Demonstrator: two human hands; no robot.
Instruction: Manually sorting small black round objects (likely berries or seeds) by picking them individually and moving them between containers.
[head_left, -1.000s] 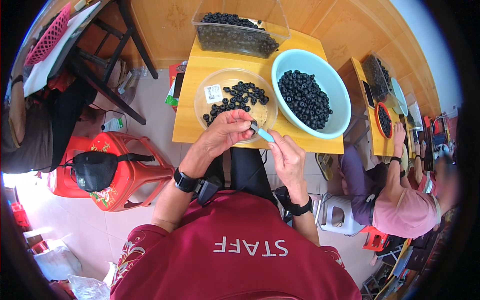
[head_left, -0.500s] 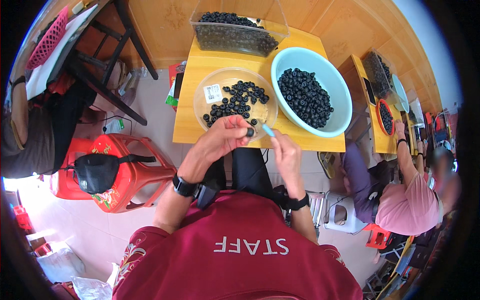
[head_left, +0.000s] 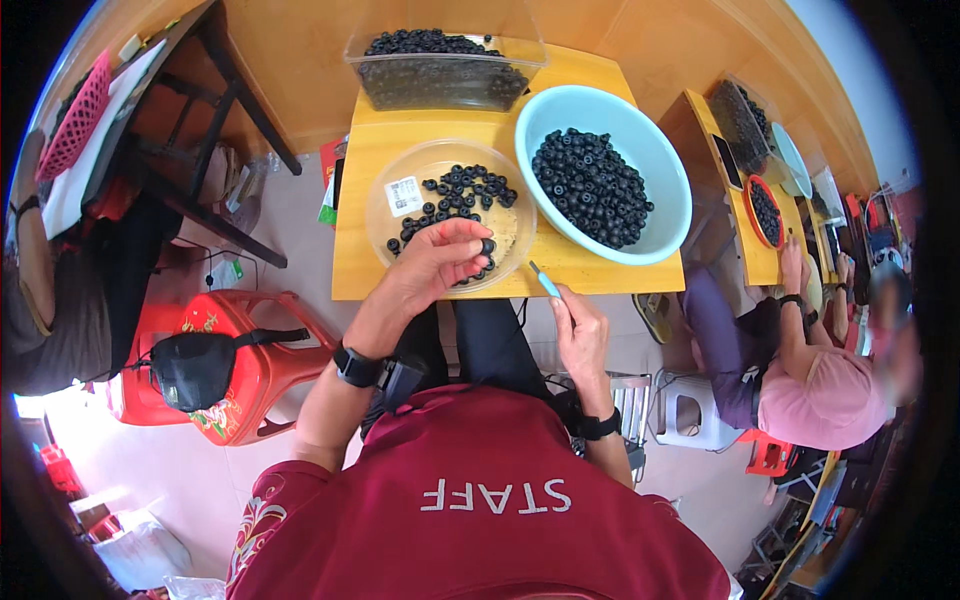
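My left hand (head_left: 436, 268) pinches one small round black part (head_left: 488, 246) between thumb and fingertips, above the near edge of a shallow clear round tray (head_left: 519, 232). To its right, my right hand (head_left: 581, 335) grips a slim tool with a light-blue handle and a short, thin dark tip (head_left: 547, 283). That tip points up and left, apart from the pinched part. Several loose black parts (head_left: 458, 190), some with a hole showing, lie in the tray beside a white label. Part of the tray is hidden by my left hand.
A pale blue basin (head_left: 668, 170) heaped with black parts stands right of the tray on the yellow table (head_left: 400, 128). Behind is a clear bin (head_left: 440, 88) of more parts. Red stools (head_left: 215, 340) stand at left; a person in pink (head_left: 825, 395) works at right.
The tool in my right hand has moved away from the black part, toward the lower right. My left hand still pinches a part, now slightly left. The whole view has shifted a little.
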